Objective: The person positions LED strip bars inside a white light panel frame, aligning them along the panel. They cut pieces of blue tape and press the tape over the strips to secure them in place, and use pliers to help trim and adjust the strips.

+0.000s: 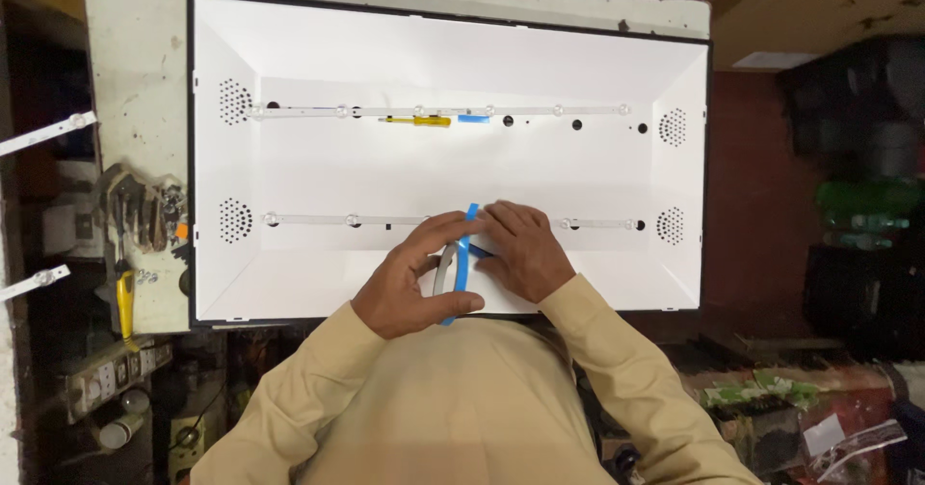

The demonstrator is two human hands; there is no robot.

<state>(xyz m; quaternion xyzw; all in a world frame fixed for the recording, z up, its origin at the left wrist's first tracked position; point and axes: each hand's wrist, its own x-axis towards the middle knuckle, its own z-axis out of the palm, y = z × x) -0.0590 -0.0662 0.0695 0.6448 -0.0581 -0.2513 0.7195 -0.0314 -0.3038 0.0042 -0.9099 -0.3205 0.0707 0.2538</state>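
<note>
Blue tape (463, 254) is running in a narrow strip from the roll in the left hand (416, 278) up toward the lower light strip (318, 220), its long axis nearly upright in the head view and leaning slightly right at the top. The left hand is closing around the tape roll (446, 271), thumb below and fingers curled over it. The right hand (520, 249) is lying just beside it, fingers bent and pressing down on the tape's free end against the white panel (453, 172).

Both hands are working over the lower middle of the white panel. Two light strips are crossing the panel side to side, the lower one under the fingertips and the upper light strip (540, 111) well above them. On the upper one, one yellow piece (429, 120) and one small blue piece (473, 118) are sitting side by side. Four round perforated grilles are showing, two at each end of the panel. Left of the panel, one yellow-handled tool (125, 302) is lying on the bench (135, 80).
</note>
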